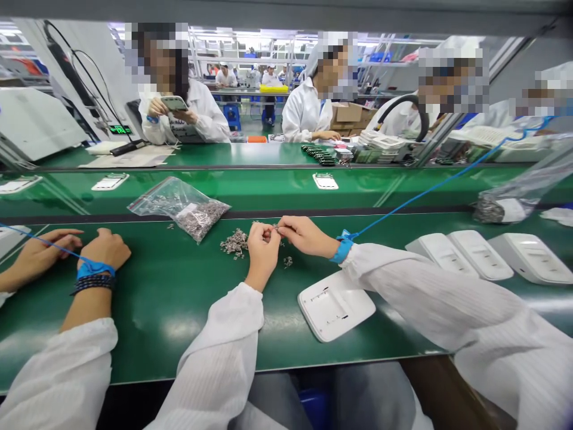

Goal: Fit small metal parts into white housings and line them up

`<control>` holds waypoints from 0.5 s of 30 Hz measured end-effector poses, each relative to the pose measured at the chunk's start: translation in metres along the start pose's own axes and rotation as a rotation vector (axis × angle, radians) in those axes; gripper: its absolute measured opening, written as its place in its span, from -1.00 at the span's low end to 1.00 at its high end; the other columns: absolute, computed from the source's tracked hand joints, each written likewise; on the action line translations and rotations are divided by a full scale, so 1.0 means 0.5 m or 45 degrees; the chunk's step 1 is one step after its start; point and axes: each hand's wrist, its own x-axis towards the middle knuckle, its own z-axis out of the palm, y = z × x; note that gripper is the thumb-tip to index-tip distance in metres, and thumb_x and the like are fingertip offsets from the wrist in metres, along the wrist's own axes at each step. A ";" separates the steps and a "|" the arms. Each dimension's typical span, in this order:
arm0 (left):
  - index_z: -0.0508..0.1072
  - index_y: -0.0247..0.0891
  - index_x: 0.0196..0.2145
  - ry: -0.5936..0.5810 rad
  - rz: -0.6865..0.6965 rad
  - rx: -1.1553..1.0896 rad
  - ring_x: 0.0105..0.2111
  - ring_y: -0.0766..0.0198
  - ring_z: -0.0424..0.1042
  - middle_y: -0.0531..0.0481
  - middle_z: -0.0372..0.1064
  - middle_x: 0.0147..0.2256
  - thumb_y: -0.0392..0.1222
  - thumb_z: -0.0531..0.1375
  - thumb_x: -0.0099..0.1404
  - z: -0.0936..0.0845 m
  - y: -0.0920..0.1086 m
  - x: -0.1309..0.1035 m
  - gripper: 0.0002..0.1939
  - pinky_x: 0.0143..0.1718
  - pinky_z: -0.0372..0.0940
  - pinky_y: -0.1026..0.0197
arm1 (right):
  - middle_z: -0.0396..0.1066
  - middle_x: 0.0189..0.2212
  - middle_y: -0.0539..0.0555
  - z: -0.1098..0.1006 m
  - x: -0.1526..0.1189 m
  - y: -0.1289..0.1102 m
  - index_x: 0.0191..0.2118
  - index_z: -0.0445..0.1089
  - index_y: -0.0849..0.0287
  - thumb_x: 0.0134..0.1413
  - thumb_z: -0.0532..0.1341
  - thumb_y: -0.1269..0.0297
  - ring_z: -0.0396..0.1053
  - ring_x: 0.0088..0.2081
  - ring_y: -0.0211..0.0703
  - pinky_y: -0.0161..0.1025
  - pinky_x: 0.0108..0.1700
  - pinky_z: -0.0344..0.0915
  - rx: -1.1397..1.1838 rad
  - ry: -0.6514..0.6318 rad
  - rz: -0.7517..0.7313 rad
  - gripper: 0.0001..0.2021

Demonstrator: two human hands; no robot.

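A long green work surface [179,310] runs across the view, and the person's two white-sleeved arms reach over it toward its middle. On it, to the right, a row of white plastic housings [483,255] lies face up, with one flatter white plastic cover [335,306] nearer, just beside the right forearm. To the left lies a clear plastic zip bag [181,206], on its side and holding a heap of small grey metal parts; a few lie loose outside its mouth. A second clear bag [514,200] at the far right holds a similar dark cluster. Between the hands sits a small loose pile of grey metal clips [235,243]. The left hand [262,248] and right hand [304,235] meet just above it, fingertips pinched narrowly together on one tiny metal piece [275,227], too small to make out clearly. The piece could slip from so fine a pinch and scatter among the loose ones. The blue wrist strap cord [447,179] trails over the surface and might snag the housings. A neighbour's hands [71,248] rest at far left.
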 end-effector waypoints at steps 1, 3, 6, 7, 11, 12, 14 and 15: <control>0.33 -0.30 -0.49 0.008 0.019 0.013 -0.44 0.44 0.17 0.05 0.20 -0.41 -0.33 0.16 0.21 0.000 0.000 0.000 -0.88 -0.42 0.12 0.36 | 0.38 -0.40 0.06 0.000 -0.002 0.000 -0.33 0.29 0.17 0.34 0.04 0.29 0.28 -0.34 -0.18 -0.26 -0.24 0.16 -0.054 0.010 -0.024 -0.80; 0.32 -0.30 -0.49 0.019 0.025 -0.004 -0.44 0.44 0.17 0.05 0.20 -0.40 -0.32 0.16 0.19 0.000 -0.004 0.002 -0.88 -0.42 0.12 0.36 | 0.39 -0.36 0.10 -0.002 -0.007 0.000 -0.31 0.30 0.18 0.35 0.02 0.29 0.28 -0.31 -0.15 -0.24 -0.21 0.17 -0.173 0.032 -0.085 -0.80; 0.33 -0.29 -0.45 0.003 -0.099 -0.162 -0.42 0.43 0.20 0.06 0.20 -0.41 -0.24 0.16 0.23 0.000 -0.013 0.005 -0.88 -0.38 0.15 0.35 | 0.39 -0.33 0.13 -0.012 -0.014 -0.004 -0.27 0.30 0.17 0.37 -0.01 0.29 0.28 -0.30 -0.13 -0.22 -0.21 0.18 -0.215 0.062 -0.164 -0.80; 0.33 -0.29 -0.43 -0.008 -0.151 -0.222 -0.43 0.43 0.20 0.07 0.20 -0.42 -0.21 0.16 0.24 0.000 -0.016 0.006 -0.88 -0.38 0.15 0.35 | 0.39 -0.33 0.13 -0.016 -0.016 -0.005 -0.27 0.30 0.17 0.37 -0.01 0.28 0.28 -0.31 -0.14 -0.22 -0.21 0.19 -0.190 0.066 -0.178 -0.79; 0.30 -0.28 -0.44 -0.049 -0.188 -0.265 -0.44 0.43 0.17 0.08 0.18 -0.44 -0.22 0.16 0.22 -0.002 -0.015 0.008 -0.88 -0.40 0.14 0.36 | 0.39 -0.39 0.06 -0.036 -0.023 -0.011 -0.31 0.33 0.16 0.34 0.05 0.24 0.26 -0.38 -0.20 -0.25 -0.26 0.18 -0.018 0.041 -0.094 -0.79; 0.29 -0.28 -0.45 -0.059 -0.164 -0.224 -0.44 0.43 0.17 0.08 0.19 -0.43 -0.23 0.15 0.21 -0.003 -0.012 0.008 -0.88 -0.39 0.14 0.35 | 0.39 -0.42 0.04 -0.040 -0.025 -0.011 -0.32 0.34 0.17 0.33 0.06 0.24 0.25 -0.40 -0.22 -0.26 -0.29 0.17 0.028 0.038 -0.040 -0.79; 0.27 -0.28 -0.46 -0.081 -0.101 -0.116 -0.42 0.42 0.18 0.07 0.19 -0.42 -0.27 0.14 0.21 -0.006 -0.005 0.008 -0.89 -0.36 0.14 0.34 | 0.37 -0.47 0.00 -0.045 -0.029 -0.005 -0.35 0.35 0.18 0.28 0.08 0.26 0.23 -0.43 -0.25 -0.29 -0.33 0.14 0.072 0.019 0.084 -0.80; 0.27 -0.28 -0.47 -0.088 -0.060 -0.065 -0.41 0.41 0.19 0.06 0.19 -0.41 -0.29 0.13 0.21 -0.008 -0.001 0.008 -0.88 -0.35 0.14 0.33 | 0.35 -0.49 -0.02 -0.045 -0.031 0.001 -0.38 0.34 0.18 0.24 0.10 0.28 0.22 -0.45 -0.27 -0.30 -0.35 0.12 0.057 -0.006 0.146 -0.81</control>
